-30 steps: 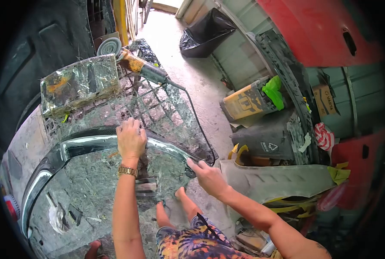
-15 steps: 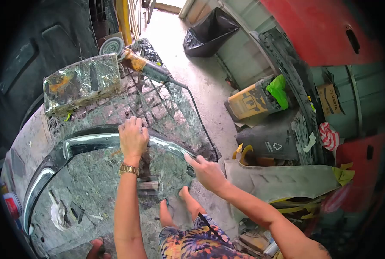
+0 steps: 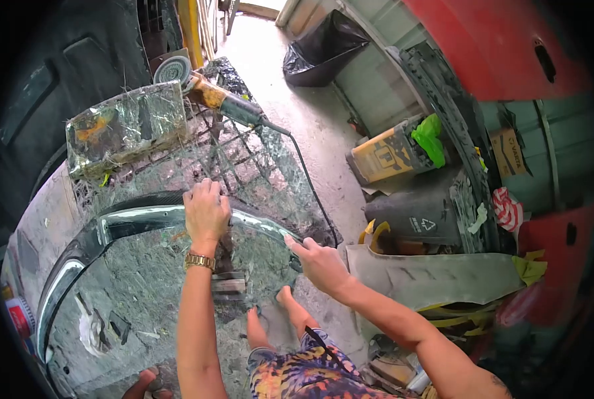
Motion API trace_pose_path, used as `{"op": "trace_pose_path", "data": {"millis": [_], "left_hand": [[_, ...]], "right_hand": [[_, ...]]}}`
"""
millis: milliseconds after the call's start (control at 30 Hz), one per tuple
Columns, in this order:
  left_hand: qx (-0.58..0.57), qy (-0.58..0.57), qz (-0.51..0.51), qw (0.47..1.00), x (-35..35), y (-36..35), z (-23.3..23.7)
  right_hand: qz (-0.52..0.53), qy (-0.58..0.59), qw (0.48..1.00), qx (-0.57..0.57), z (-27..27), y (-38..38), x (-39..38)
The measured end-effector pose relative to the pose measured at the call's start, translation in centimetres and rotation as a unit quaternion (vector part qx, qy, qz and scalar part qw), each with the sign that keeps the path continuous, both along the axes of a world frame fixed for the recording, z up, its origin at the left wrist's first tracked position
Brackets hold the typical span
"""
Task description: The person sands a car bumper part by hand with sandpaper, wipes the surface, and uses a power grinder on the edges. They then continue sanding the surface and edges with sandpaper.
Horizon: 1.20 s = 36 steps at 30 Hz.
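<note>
A long, curved, glossy black car trim piece (image 3: 150,216), pale along part of its face, arcs across the worn work surface (image 3: 177,306). My left hand (image 3: 206,207), with a gold watch at the wrist, is closed over the top of the arc, its fingertips curled past the far edge. At the trim's right end, my right hand (image 3: 318,265) grips with the thumb pointing along it; the undersides of the fingers are hidden. Whether anything thin lies under either palm cannot be seen.
Beyond the trim lie a foil-wrapped block (image 3: 127,126) and a corded angle grinder (image 3: 220,100). To the right are a yellow-black can (image 3: 383,156), a dark bin (image 3: 417,216) and a grey panel (image 3: 437,279). A black bag (image 3: 327,50) hangs farther back.
Both hands keep their hold on the trim, with hardly any shift. The hand or foot of another person at the bottom edge has moved slightly.
</note>
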<state>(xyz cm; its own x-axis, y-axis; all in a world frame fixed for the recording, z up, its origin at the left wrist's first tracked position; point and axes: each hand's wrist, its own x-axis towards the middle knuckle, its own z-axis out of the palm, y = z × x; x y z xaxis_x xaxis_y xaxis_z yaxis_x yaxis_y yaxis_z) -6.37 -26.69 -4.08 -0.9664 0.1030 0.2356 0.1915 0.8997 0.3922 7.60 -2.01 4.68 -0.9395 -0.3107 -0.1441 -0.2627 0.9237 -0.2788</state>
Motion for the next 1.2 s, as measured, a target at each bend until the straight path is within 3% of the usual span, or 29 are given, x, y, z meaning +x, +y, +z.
{"op": "trace_pose_path", "data": {"millis": [100,533,1133,1200], "left_hand": [[0.001,0.018,0.001,1.000,-0.2,0.0,-0.1],[-0.022,0.001,-0.002,1.000,-0.1,0.0,-0.2],[0.004,0.005,0.000,1.000,-0.2,0.0,0.0],[-0.008,-0.005,0.002,1.000,0.0,0.2,-0.1]], "right_hand": [[-0.007,-0.052,0.998,0.030,1.1,0.1,0.2],[-0.012,-0.025,1.000,-0.007,-0.6,0.0,0.2],[0.003,-0.057,0.998,0.041,0.0,0.3,0.4],[0.019,-0.021,0.999,0.038,-0.6,-1.1,-1.7]]}}
